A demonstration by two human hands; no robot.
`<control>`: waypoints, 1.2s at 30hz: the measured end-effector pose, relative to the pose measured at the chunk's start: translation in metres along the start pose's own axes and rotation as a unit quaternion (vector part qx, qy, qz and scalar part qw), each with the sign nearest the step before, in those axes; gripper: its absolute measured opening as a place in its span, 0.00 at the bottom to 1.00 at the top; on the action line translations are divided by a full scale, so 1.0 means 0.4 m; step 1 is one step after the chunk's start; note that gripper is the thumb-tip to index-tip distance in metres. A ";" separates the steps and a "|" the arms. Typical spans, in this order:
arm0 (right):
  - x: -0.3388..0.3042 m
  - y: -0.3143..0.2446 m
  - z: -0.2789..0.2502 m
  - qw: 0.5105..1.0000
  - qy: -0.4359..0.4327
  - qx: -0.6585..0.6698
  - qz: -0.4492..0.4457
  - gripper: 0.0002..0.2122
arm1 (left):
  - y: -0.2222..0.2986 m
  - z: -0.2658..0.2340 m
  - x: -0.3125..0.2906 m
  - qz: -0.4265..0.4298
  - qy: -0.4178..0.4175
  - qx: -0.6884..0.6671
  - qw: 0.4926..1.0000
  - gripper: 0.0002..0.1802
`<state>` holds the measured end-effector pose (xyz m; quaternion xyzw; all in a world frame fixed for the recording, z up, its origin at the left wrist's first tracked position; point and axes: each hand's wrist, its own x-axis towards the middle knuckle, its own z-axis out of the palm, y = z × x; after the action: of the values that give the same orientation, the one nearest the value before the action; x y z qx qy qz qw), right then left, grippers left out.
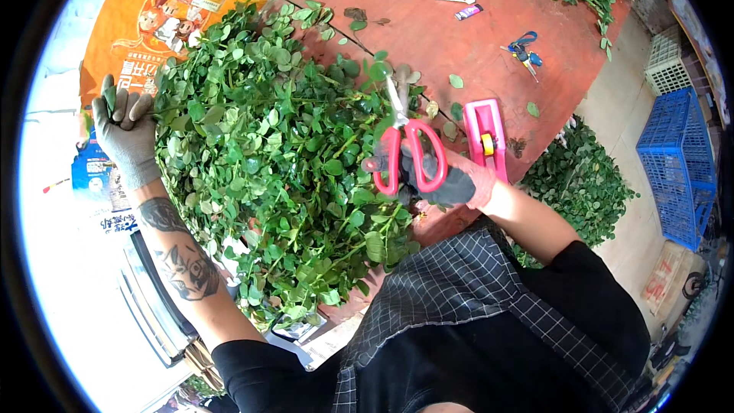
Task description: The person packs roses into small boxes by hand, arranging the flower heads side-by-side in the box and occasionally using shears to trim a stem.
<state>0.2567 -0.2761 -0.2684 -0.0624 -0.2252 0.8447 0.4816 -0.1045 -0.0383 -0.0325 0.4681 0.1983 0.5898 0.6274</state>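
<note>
One left hand [131, 138] closed on a green leaf [111, 98], right hand [449, 183] gripping red-handled scissors [401, 118], foliage heap [267, 145] between them

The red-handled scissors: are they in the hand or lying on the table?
In the right hand: it shows behind and between the red handles.

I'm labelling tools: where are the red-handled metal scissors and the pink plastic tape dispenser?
Red-handled metal scissors [401, 119]: head view, near the pivot.
Pink plastic tape dispenser [500, 141]: head view, on its right rail.
</note>
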 end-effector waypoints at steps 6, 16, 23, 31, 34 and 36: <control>0.105 -0.008 -0.073 0.964 0.112 0.167 0.172 0.19 | 0.026 -0.031 -0.012 0.016 0.097 -0.001 0.995 0.20; 0.188 -0.020 -0.087 0.947 0.179 -0.197 0.178 0.14 | 0.033 -0.001 -0.027 0.018 0.141 0.007 0.990 0.19; 0.219 -0.047 -0.095 0.930 0.192 -0.233 0.210 0.12 | 0.045 -0.011 -0.031 -0.016 0.065 -0.033 0.997 0.18; 0.231 0.033 -0.315 0.929 0.189 -0.254 0.193 0.12 | 0.051 -0.027 -0.036 -0.019 0.040 -0.061 0.997 0.18; 0.240 0.056 -0.399 0.841 0.308 -0.365 0.253 0.15 | 0.044 -0.009 -0.023 0.018 0.087 -0.051 0.995 0.19; 0.208 0.024 -0.241 0.933 0.234 -0.220 0.159 0.08 | 0.068 -0.086 -0.068 0.021 0.093 -0.065 0.993 0.19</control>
<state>0.2363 -0.1792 -0.3492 -0.3982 -0.2736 0.8008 0.3540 -0.1535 -0.0550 -0.0349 0.3738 0.2072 0.6556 0.6225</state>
